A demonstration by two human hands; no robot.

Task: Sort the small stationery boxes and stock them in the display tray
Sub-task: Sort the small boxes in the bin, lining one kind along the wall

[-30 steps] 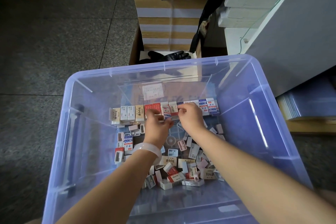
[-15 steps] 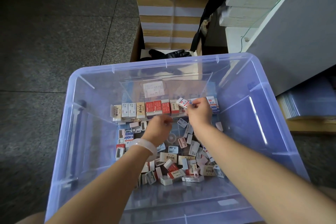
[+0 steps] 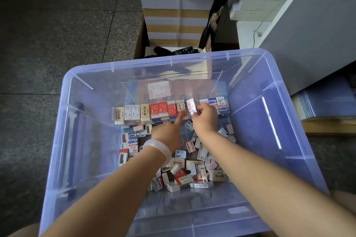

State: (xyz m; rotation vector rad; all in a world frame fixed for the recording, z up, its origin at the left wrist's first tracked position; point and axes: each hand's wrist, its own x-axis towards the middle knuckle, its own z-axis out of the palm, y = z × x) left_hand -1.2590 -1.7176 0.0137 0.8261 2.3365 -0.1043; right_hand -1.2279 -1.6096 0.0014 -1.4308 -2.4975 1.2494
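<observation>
Reaching into a clear plastic bin (image 3: 250, 75), we pinch a small white-and-red box (image 3: 191, 108) in our right hand (image 3: 205, 119), held just above the row of boxes (image 3: 169, 110) standing in the display tray (image 3: 134, 90). Our left hand (image 3: 167, 131) holds nothing, its index finger pointing at that row, other fingers curled. Loose boxes (image 3: 188, 175) lie scattered behind.

1. A row of small boxes (image 3: 169, 110) stands upright, side by side, against the far wall of the clear display tray (image 3: 133, 92): cream, white, red, then blue-and-white.
2. One white box with red print (image 3: 191, 109) is tilted above a gap in that row.
3. Loose boxes (image 3: 185, 175) lie jumbled nearer the camera.
</observation>
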